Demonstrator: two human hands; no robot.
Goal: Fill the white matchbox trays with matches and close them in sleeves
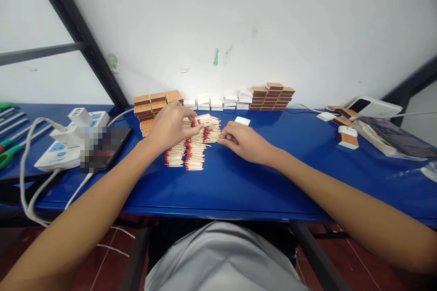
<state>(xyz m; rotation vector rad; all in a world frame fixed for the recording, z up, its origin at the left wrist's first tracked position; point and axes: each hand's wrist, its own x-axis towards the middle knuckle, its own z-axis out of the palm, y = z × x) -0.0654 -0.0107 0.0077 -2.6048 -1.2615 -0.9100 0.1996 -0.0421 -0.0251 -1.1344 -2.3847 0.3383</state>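
My left hand [170, 126] is closed on a small white matchbox tray [204, 120] with red-tipped matches in it, held just above a pile of loose matches [191, 150] on the blue table [239, 182]. My right hand [241, 141] rests on the table right of the pile, fingers curled and pinched at the pile's edge; what they hold is too small to see. A white empty tray [242, 121] lies just beyond my right hand.
Brown matchbox stacks stand at the back left [153, 104] and back right [273, 96], with white trays [218, 102] between them. A power strip [68, 138], a phone [109, 145] and cables lie left. More boxes [346, 136] and a device [392, 136] lie right.
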